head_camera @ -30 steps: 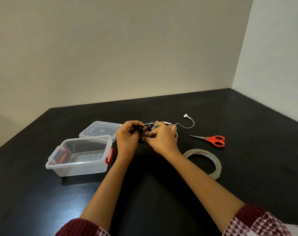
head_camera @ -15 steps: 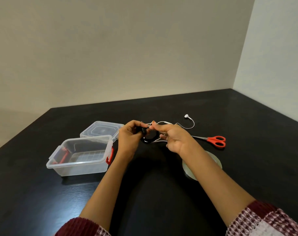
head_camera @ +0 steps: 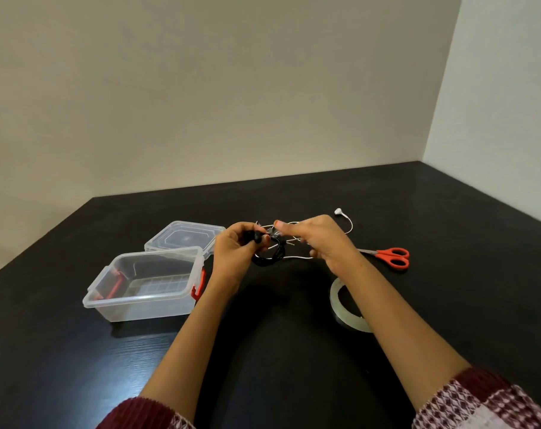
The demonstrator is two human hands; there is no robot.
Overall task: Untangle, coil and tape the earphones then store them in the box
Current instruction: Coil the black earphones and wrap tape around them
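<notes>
Black earphones (head_camera: 267, 257) and white earphones (head_camera: 345, 218) are tangled together above the middle of the black table. My left hand (head_camera: 235, 252) pinches the black earbuds, and a loop of black cord hangs below it. My right hand (head_camera: 318, 239) grips the white cord where it crosses the black one. One white earbud lies on the table behind my right hand. The clear plastic box (head_camera: 145, 284) with red clips stands open at the left. A roll of clear tape (head_camera: 346, 308) lies partly under my right forearm.
The box's clear lid (head_camera: 184, 236) lies behind the box. Red-handled scissors (head_camera: 390, 257) rest to the right of my hands. Pale walls close the table's far edge and its right side.
My hands have drawn slightly apart, my right hand moving right with the white cord. The black loop now hangs free between them, and my forearm covers part of the tape roll.
</notes>
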